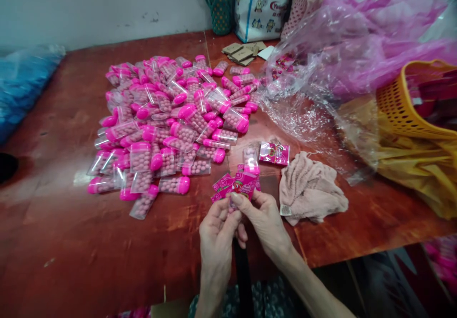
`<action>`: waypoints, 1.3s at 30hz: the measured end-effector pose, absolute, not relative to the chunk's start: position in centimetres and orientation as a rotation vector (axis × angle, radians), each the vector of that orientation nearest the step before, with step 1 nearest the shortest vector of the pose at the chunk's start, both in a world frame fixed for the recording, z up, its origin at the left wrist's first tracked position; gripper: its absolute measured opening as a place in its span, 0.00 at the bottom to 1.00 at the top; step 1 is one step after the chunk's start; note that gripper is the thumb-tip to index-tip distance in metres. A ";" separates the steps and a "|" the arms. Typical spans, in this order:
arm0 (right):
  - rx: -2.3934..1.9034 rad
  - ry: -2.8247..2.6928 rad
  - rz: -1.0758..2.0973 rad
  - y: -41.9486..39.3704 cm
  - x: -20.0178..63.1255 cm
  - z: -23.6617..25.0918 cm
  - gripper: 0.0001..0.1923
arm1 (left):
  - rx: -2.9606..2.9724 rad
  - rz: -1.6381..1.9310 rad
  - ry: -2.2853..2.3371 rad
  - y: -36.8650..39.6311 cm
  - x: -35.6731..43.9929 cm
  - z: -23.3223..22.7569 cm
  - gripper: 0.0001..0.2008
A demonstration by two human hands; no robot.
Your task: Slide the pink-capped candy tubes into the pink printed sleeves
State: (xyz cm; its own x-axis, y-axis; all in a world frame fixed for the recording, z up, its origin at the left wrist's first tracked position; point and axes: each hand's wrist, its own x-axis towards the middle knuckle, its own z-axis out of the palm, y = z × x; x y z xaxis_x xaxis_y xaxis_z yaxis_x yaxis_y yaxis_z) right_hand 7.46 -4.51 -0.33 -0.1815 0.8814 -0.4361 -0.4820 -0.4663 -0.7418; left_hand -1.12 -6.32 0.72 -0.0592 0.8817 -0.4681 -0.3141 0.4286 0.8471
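Both hands meet near the table's front edge. My left hand [217, 230] is closed, its thumb and fingers pinching what looks like the end of a small clear candy container [232, 208], mostly covered by the fingers. My right hand [266, 220] is closed too, thumb pressed on the same spot beside a glossy pink printed label [244, 183]. More pink labels [222, 184] lie just behind the fingers. Beyond them rests a clear container with a pink cap [251, 160]. A stack of pink printed labels [274, 153] lies to its right.
A big heap of pink-capped candy containers [171, 118] covers the middle of the red-brown table [64, 213]. At right are a crumpled pale cloth [310, 189], clear plastic [300, 108], and a yellow basket [410, 106]. Cardboard pieces [244, 54] and bags [262, 6] stand behind; blue plastic bag [24, 84] at left.
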 end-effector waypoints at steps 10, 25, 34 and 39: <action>-1.163 -0.482 1.755 -4.7 7.3 -0.2 0.14 | 0.506 1.216 1.164 -6.6 -0.9 1.3 0.12; -1.045 -0.425 1.745 -5.1 7.2 0.4 0.13 | 0.519 1.337 1.180 -6.7 -0.4 1.1 0.06; -1.128 -0.559 1.653 -6.0 6.5 0.3 0.12 | 0.415 1.316 1.208 -6.5 -0.3 1.1 0.03; -1.110 -0.533 1.670 -5.7 7.2 -0.3 0.12 | 0.423 1.205 1.145 -6.3 -0.3 1.0 0.08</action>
